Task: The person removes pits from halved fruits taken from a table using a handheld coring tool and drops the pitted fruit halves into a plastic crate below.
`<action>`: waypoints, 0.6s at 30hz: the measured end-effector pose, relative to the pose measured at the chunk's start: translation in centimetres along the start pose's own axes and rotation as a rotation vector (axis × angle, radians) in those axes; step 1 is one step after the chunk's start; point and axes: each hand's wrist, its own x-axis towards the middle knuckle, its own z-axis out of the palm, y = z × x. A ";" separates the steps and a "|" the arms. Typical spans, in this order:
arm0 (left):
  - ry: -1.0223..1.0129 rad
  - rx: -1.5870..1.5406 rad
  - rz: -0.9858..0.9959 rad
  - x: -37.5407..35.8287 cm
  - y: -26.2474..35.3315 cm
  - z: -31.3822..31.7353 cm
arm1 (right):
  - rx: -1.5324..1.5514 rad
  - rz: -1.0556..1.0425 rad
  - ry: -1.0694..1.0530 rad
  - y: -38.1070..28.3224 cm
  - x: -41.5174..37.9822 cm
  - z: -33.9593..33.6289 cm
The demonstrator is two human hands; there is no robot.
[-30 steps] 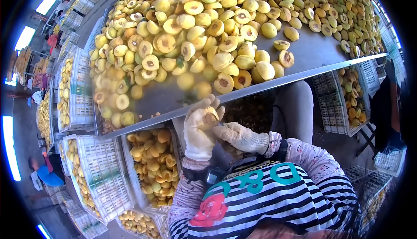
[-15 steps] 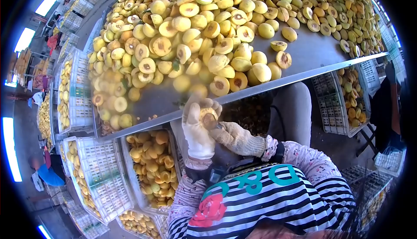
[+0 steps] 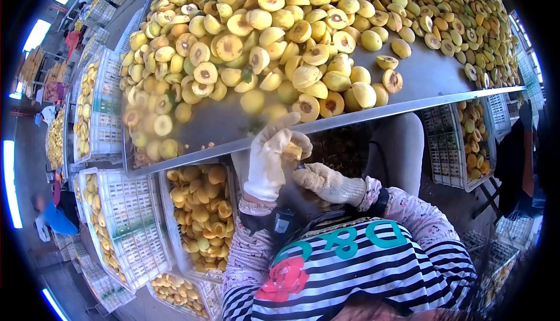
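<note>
My left hand (image 3: 267, 163), in a whitish glove, is closed around a yellow peach half (image 3: 293, 151) just in front of the metal table's raised edge. Its fingers point up toward the table. My right hand (image 3: 331, 184), in a knitted glove, is closed beside the fruit on a small tool (image 3: 301, 166). Only the tool's dark tip shows against the lower side of the peach half; the rest is hidden in the glove. Cut peaches (image 3: 251, 23) lie heaped on the table (image 3: 216, 128), several with brown stones or hollows showing.
A crate of hollowed peach halves (image 3: 201, 216) stands below the table at left, beside another white crate (image 3: 131, 222). At right is a further crate of fruit (image 3: 472, 140). Dark scraps (image 3: 341, 152) lie under the table edge, near my knee (image 3: 396, 146). Other people are in the background.
The peach half has turned in my left hand, so its cut face no longer faces me. My right hand has moved slightly lower and right. The view has shifted a little.
</note>
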 end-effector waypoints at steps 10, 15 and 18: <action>0.055 0.040 0.064 -0.1 0.0 -1.0 | 0.541 0.213 -0.351 -1.3 0.2 0.9; 0.081 -0.252 0.056 -0.3 -0.2 -2.0 | 1.145 0.297 -0.891 1.8 3.6 0.6; 0.133 -0.498 0.059 -0.5 -0.6 -2.4 | 1.246 0.315 -0.888 1.7 4.0 1.5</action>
